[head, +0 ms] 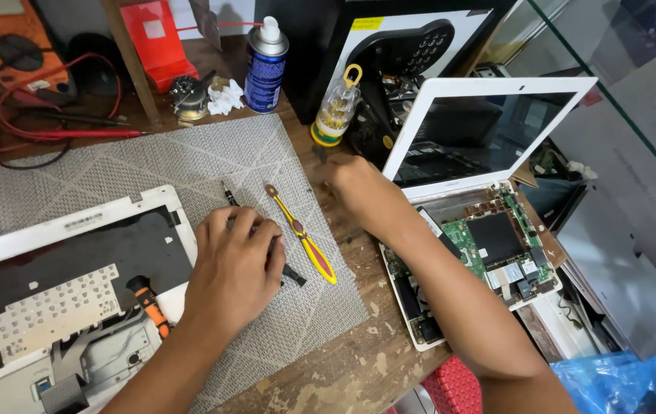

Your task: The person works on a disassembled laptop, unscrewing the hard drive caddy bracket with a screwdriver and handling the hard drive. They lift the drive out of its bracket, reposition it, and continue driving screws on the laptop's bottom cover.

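The left hand clamps a black screwdriver on the grey mat; the right hand, fingers curled beside the mat, could knock the screw bottle.

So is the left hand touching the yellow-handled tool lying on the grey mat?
Apart. The head view shows a strip of grey mat between the left hand and the yellow-handled tool.

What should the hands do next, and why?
Probably lift the black screwdriver off the mat: the left hand already lies over it, while the right hand rests on the table beside the open laptop, whose board is bare.
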